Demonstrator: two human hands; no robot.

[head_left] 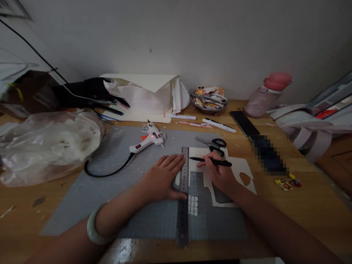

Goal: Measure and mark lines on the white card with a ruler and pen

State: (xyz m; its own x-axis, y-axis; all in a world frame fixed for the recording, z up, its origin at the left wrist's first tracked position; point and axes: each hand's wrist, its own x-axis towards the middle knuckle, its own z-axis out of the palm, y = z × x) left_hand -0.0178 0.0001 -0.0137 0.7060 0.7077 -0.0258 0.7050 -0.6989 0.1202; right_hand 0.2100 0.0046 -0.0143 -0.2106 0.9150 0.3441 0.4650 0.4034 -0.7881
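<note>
My left hand (pixel 162 178) lies flat, fingers stretched out, pressing a metal ruler (pixel 183 205) onto the grey cutting mat (pixel 110 183). My right hand (pixel 220 172) is closed on a black pen (pixel 211 160), whose tip rests against the ruler's right edge on a sheet of white paper (pixel 242 167) with cut-out shapes. A small block of white pieces (pixel 193 205) lies just right of the ruler.
A white glue gun (pixel 148 140) with a black cord lies on the mat. Black-handled scissors (pixel 216 144), markers (pixel 218 125), a phone (pixel 244 123), a bowl of clutter (pixel 209 101), a pink bottle (pixel 266 95) and a plastic bag (pixel 46 143) surround the mat.
</note>
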